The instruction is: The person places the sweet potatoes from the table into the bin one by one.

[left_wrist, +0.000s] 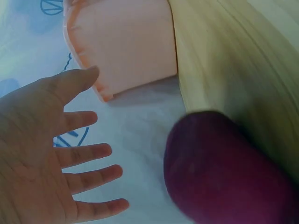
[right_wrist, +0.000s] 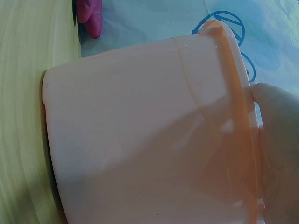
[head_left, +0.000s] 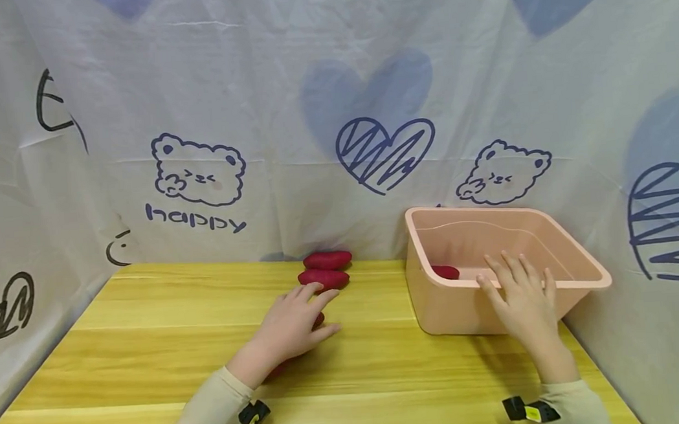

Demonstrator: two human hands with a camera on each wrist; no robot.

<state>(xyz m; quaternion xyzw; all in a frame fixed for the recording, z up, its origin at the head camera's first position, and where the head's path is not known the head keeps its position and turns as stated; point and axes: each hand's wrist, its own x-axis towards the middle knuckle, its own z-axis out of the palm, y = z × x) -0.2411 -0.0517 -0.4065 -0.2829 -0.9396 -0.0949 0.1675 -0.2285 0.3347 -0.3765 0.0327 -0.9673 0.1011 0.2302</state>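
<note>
My left hand (head_left: pixel 294 325) hovers over the wooden table with its fingers spread and nothing held. Two red sweet potatoes lie near the back edge, the nearer sweet potato (head_left: pixel 323 279) just beyond my fingertips. More red shows beneath that hand and forearm, mostly hidden. A sweet potato (left_wrist: pixel 224 172) looms large beside the palm in the left wrist view. At the right stands a pink plastic bin (head_left: pixel 456 305); inside it a sweet potato (head_left: pixel 445 272) is partly visible. My right hand (head_left: pixel 522 298) lies over its front rim, fingers extended inward; contact with the rim is unclear.
The light wooden table (head_left: pixel 149 340) meets a hanging white cloth (head_left: pixel 275 112) printed with hearts and bears at the back. Cloth also hangs along the left and right sides. The bin stands near the table's right edge, close to the back cloth.
</note>
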